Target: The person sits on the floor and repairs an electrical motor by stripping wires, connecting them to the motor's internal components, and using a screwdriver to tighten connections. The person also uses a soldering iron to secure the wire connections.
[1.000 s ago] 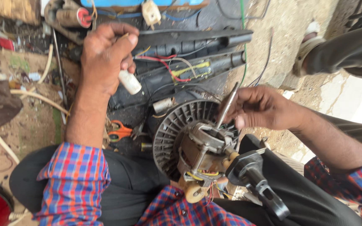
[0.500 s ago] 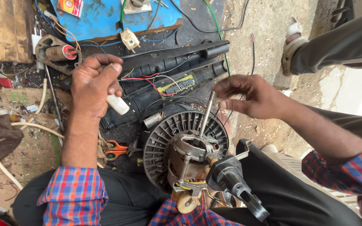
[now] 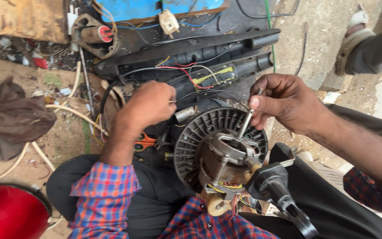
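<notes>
— Where is the motor?

— The fan motor (image 3: 226, 155) sits in the person's lap, near the bottom centre, with its grey ribbed round housing (image 3: 195, 132) behind it and a black handle-like part (image 3: 275, 190) jutting out to the near right.

— And the right hand?

— The right hand (image 3: 284, 102) is just above and right of the motor; thumb and fingers are pinched around the top of the thin metal shaft (image 3: 246, 121), which rises tilted from the motor's middle.

— The left?

— The left hand (image 3: 149, 104) is curled into a loose fist to the left of the housing, fingertips drawn together toward the thumb (something small and metallic seems nipped there, but I cannot tell what). It hovers over the black wires (image 3: 208, 93).

— What lies around?

— Farther off, a long black casing (image 3: 191, 53) with red and yellow wiring lies across the ground. Orange-handled scissors (image 3: 144, 141) lie under the left wrist, a brown rag (image 3: 9, 117) at far left, a red round object (image 3: 9, 212) at the near left corner. Another person's sandalled foot (image 3: 354, 31) shows at the far right.
</notes>
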